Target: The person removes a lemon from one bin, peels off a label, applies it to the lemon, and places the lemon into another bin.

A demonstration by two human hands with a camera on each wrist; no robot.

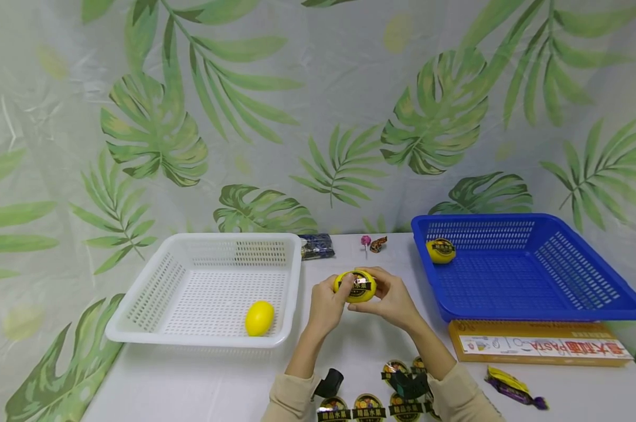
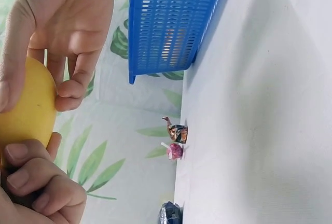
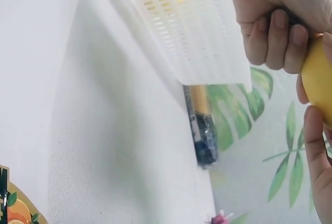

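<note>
Between both hands, over the table's middle, is a yellow lemon (image 1: 367, 286) with a round black fruit label on top. My left hand (image 1: 325, 306) grips it from the left, its thumb lying across the label. The right hand (image 1: 397, 300) holds the other side, fingers at the back and thumb near the lower front. In the left wrist view the lemon (image 2: 31, 105) shows plain yellow skin below the label. A lemon with no label showing (image 1: 259, 318) lies in the white basket (image 1: 201, 339). Another labelled lemon (image 1: 439, 251) sits in the blue basket (image 1: 534, 313).
Several round labels (image 1: 369, 408) lie near the forearms. An orange pasta box (image 1: 539, 346) is by the blue basket's front, with yellow and purple wrapped candy (image 1: 515, 388) nearby. At the back are a dark blue packet (image 1: 318, 246), a pink lollipop (image 1: 366, 240) and a brown-wrapped candy (image 1: 378, 244).
</note>
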